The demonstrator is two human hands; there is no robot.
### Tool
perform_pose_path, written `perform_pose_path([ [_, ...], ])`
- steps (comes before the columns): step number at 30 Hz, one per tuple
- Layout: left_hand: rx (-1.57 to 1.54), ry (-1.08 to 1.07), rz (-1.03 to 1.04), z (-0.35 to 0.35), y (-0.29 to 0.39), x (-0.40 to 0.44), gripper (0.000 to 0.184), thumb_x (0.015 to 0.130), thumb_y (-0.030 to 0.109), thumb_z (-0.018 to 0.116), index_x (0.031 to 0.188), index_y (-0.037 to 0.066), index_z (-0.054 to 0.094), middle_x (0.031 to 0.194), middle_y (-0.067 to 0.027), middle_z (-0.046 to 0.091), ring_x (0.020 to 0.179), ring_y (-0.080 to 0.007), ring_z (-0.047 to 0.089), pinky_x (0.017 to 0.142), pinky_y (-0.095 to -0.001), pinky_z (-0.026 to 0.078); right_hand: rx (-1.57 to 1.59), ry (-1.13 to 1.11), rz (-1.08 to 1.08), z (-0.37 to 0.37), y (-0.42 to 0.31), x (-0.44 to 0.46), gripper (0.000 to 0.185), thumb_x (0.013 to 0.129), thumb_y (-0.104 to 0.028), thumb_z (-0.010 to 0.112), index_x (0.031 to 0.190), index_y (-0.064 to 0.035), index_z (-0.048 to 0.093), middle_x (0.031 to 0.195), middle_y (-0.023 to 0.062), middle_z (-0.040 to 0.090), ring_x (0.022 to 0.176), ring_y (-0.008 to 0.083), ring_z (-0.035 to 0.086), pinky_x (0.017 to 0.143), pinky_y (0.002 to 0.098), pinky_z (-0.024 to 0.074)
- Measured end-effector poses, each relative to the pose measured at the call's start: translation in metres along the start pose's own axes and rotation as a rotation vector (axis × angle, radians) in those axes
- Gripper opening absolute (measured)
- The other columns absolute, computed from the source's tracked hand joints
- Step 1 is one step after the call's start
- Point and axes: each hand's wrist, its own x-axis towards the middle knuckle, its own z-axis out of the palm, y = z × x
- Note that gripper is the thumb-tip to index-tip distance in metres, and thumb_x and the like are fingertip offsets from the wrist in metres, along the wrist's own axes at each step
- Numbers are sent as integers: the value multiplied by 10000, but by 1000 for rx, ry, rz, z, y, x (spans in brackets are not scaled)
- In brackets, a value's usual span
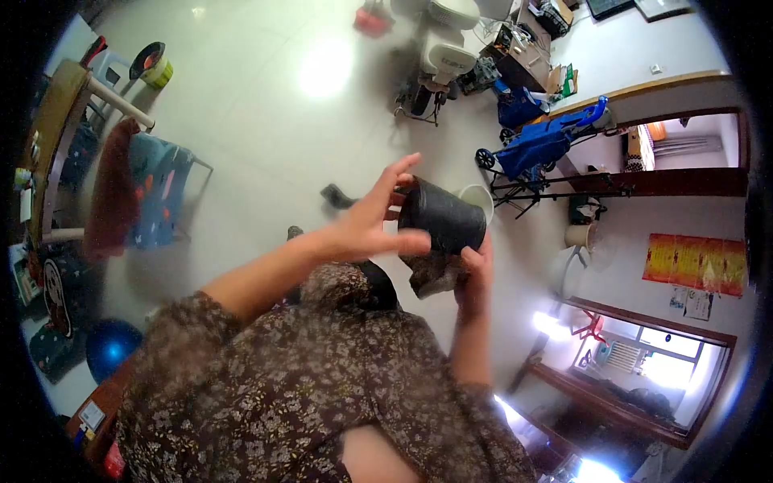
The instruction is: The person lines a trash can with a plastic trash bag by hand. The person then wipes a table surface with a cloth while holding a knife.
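A dark, tapered pot (444, 216), apparently a black plant pot, is held tilted on its side in front of my body. My left hand (366, 221) is curved around its left end, with the thumb over the near side and the fingers along the far side, partly hidden. At its right end, my right hand (477, 270) grips the pot from below, with the thumb pressed on the wall. Below the pot, close to my right hand, is a brownish dark piece (435, 275) that I cannot make out. A pale round container (477, 201) shows just behind the pot.
A folded blue cart (543, 145) and a black stand (555, 191) are at the right. An electric scooter (439, 60) stands farther off. On the left are a cloth-draped chair (157, 189), a yellow-green bin (161, 72) and a blue ball (114, 352). Pale tiles (241, 105) cover the floor.
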Motion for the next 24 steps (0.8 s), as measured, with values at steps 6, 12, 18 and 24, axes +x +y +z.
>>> perform_pose_path([
  [6,-252,-70,-486,-25,17,20,540,835,394,521,1218,41,376,927,-47,512,729,-96,502,633,-220,450,-114,-72,-133,8,-3,14,713,638,-227,590,1254,7,317,1149,131,470,1055,232,483,923,341,368],
  [12,57,-56,-130,-32,38,20,739,685,137,654,1312,72,268,1059,-128,509,956,-209,520,847,-327,419,-75,-184,-113,26,-16,22,726,674,-327,654,1238,-7,329,1115,118,480,992,230,516,868,353,414],
  [18,291,-124,173,-34,53,25,839,601,48,652,1329,71,235,1076,-117,503,1010,-203,492,923,-340,362,29,-88,182,17,-4,24,634,795,-557,497,1124,-18,441,943,83,551,780,154,537,684,282,447],
  [24,429,-166,350,-33,46,26,885,600,44,682,1349,90,212,1223,-131,420,1136,-231,427,1006,-377,298,148,-87,26,22,-15,27,474,807,-365,558,1121,-29,441,934,79,548,754,149,529,655,279,446],
])
